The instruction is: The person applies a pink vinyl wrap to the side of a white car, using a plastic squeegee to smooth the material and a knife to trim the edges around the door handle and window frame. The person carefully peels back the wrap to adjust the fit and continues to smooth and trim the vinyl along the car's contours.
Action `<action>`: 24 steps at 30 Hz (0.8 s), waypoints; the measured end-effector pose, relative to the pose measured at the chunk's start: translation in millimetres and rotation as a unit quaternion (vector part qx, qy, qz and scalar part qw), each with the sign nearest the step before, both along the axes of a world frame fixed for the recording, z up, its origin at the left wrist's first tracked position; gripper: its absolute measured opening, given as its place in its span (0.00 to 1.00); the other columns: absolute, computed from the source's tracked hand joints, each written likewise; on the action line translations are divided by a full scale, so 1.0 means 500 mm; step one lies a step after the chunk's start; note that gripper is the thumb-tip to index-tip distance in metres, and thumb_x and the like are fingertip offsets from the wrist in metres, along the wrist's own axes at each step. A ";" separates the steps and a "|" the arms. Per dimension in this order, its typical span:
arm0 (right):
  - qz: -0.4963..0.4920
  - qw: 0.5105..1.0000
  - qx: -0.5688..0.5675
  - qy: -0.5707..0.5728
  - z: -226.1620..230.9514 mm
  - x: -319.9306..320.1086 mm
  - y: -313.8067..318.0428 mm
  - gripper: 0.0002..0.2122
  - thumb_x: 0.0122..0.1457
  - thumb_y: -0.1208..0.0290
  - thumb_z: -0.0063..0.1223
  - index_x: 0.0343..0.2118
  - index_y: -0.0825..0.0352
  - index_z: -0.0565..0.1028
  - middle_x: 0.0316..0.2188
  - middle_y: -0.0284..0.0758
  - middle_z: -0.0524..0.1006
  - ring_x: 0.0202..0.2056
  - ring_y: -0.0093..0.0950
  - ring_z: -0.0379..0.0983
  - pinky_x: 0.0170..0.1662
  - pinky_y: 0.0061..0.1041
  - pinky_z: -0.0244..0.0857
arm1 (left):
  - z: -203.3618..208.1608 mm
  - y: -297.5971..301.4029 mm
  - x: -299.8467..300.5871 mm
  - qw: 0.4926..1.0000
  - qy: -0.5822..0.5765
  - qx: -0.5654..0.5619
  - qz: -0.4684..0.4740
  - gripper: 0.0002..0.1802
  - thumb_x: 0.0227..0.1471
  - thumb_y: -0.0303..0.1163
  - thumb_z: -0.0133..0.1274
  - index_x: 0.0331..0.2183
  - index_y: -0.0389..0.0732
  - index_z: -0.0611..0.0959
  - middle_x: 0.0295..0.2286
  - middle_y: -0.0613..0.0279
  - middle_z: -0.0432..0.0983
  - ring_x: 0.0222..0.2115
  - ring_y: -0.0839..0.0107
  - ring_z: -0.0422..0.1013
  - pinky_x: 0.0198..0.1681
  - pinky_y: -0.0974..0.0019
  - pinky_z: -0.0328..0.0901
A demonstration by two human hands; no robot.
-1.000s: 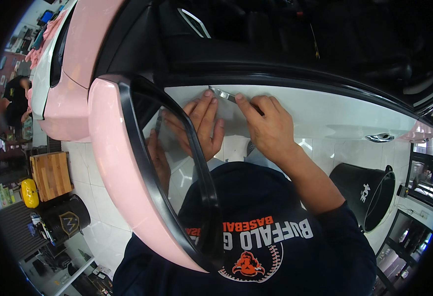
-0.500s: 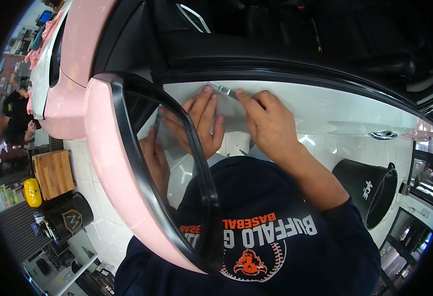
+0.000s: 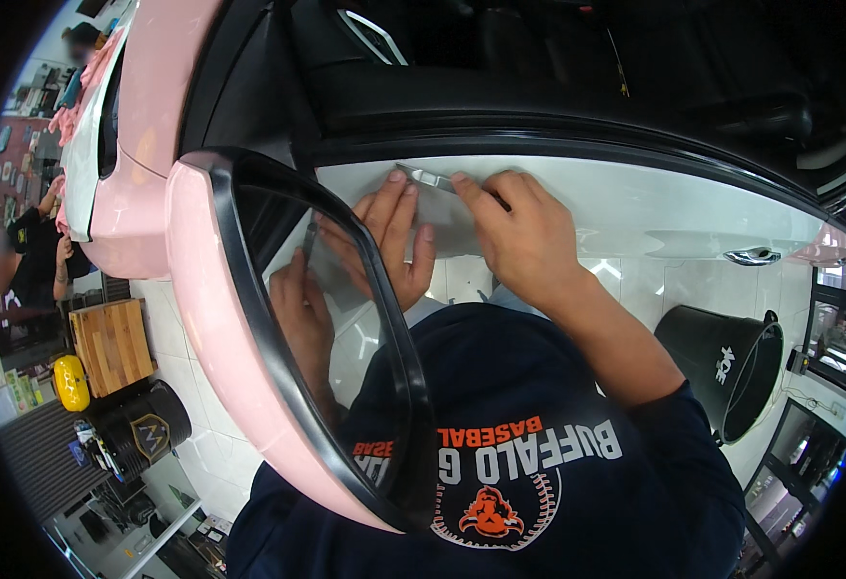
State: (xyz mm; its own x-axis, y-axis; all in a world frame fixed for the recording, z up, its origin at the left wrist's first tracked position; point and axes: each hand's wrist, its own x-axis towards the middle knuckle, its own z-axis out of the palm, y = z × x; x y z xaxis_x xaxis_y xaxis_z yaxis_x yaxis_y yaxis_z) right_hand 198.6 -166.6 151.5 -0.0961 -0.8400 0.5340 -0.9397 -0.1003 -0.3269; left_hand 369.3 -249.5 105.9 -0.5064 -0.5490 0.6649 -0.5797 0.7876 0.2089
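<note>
A slim silver cutter [image 3: 427,179], apparently a snap-off blade knife, lies low across the pale white car door [image 3: 597,207], just under the black window trim. My right hand [image 3: 524,227] is closed around its right end, with the index finger pressed along it. My left hand [image 3: 394,232] rests on the door with fingers stretched out, its fingertips beside the cutter's left tip. Part of that hand is hidden behind the pink wing mirror [image 3: 201,289], whose glass reflects a hand. Whatever the blade tip touches is too small to make out.
The mirror's black-rimmed housing juts out close to my left arm. A chrome door handle [image 3: 753,257] sits farther right. Behind it on the tiled floor stands a black bin [image 3: 703,357]. At left are a wooden block [image 3: 112,347], a black drum [image 3: 143,429] and another person [image 3: 37,246].
Both hands and the cutter have shifted very slightly left along the door. The cutter lies a little flatter. At far left, the other person has moved an arm.
</note>
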 end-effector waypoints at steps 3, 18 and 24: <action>-0.013 0.999 0.045 -0.016 0.024 -0.004 0.006 0.21 0.49 0.77 0.58 0.49 0.63 0.78 0.32 0.35 0.74 0.36 0.35 0.74 0.34 0.32 0.72 | 0.010 -0.005 0.000 1.000 0.004 -0.004 -0.024 0.29 0.45 0.34 0.63 0.52 0.46 0.82 0.55 0.65 0.76 0.55 0.63 0.70 0.67 0.33 0.38; 0.008 0.975 0.088 -0.205 0.033 -0.057 0.048 0.12 0.67 0.75 0.45 0.49 0.74 0.75 0.35 0.47 0.79 0.34 0.40 0.77 0.40 0.32 0.70 | 0.032 0.048 -0.039 0.987 0.040 0.105 0.112 0.30 0.56 0.42 0.59 0.60 0.51 0.76 0.60 0.61 0.68 0.63 0.61 0.62 0.66 0.53 0.56; 0.034 0.986 0.100 -0.132 0.066 -0.054 0.044 0.15 0.64 0.79 0.47 0.54 0.72 0.74 0.34 0.47 0.77 0.33 0.42 0.76 0.40 0.34 0.70 | 0.028 0.053 -0.049 0.974 -0.002 0.200 0.110 0.30 0.56 0.42 0.59 0.60 0.52 0.76 0.62 0.62 0.67 0.65 0.61 0.59 0.69 0.52 0.52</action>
State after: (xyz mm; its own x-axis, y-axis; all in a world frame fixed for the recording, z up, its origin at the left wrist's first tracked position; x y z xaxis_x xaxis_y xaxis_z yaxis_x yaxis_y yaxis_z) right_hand 171.5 -144.8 184.4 -0.1490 -0.9356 0.3202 -0.8121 -0.0691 -0.5795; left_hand 344.7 -223.0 120.0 -0.3501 -0.8585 0.3747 -0.7261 0.5014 0.4705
